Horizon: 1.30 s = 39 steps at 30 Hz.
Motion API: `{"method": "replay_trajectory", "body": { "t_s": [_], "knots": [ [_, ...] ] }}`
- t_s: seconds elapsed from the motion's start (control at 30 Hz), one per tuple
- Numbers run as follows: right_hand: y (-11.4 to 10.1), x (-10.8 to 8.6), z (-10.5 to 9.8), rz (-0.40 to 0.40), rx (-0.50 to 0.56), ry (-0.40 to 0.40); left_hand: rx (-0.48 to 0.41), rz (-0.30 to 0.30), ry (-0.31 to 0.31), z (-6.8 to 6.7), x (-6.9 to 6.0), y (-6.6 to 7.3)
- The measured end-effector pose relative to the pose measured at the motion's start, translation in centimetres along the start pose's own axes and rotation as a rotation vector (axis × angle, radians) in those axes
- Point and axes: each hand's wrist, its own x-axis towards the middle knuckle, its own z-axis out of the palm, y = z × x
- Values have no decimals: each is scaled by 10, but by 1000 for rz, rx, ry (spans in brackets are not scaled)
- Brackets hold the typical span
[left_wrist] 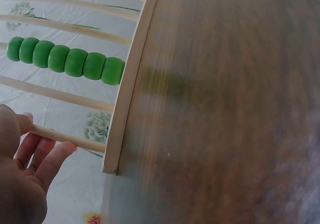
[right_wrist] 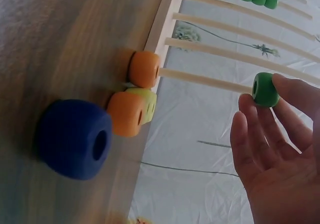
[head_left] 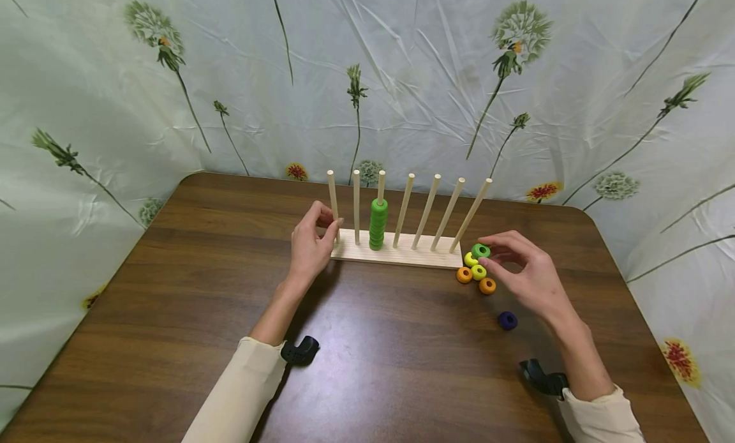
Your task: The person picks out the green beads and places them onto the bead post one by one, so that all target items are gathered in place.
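A pale wooden base [head_left: 396, 255] carries a row of several upright pegs. Green beads [head_left: 377, 225] are stacked on the third peg from the left. My left hand [head_left: 311, 242] grips the leftmost peg [left_wrist: 90, 144] low down, thumb and fingers around it. Between thumb and fingers, my right hand [head_left: 528, 270] pinches a green bead [right_wrist: 265, 89], raised above the loose beads at the base's right end. Beneath it lie yellow beads [head_left: 478, 272] and orange beads [head_left: 487, 286]. The other pegs bear no beads.
A dark blue bead [head_left: 508, 320] lies apart on the brown wooden table [head_left: 396, 353], nearer the front than the others. Behind the table hangs a pale flowered cloth [head_left: 413, 79]. Each wrist wears a black device, such as the left strap [head_left: 300, 351].
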Motion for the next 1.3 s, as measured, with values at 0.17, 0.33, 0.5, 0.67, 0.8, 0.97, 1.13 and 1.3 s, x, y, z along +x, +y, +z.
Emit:
{"method": "replay_trajectory", "body": {
  "t_s": [0.17, 0.33, 0.5, 0.67, 0.8, 0.97, 1.13, 1.3],
  "knots": [
    [-5, 5, 0, -17, 2, 7, -2, -2, 2, 0, 0, 0],
    [-11, 9, 0, -27, 9, 15, 0, 0, 3, 0, -1, -1],
    [-17, 14, 3, -25, 28, 10, 1, 0, 3, 0, -1, -1],
    [-24, 19, 7, -41, 47, 12, 2, 1, 1, 0, -1, -1],
    [-29, 24, 10, -48, 66, 19, 2, 9, 4, 0, 0, -1],
    [-34, 28, 14, -67, 79, 17, 1, 6, 4, 0, -1, -1],
    [-38, 33, 17, -104, 87, 22, 4, 0, 1, 0, -1, -1],
    [-42, 39, 20, -139, 109, 26, 2, 7, 5, 0, -1, -1]
  ]
}}
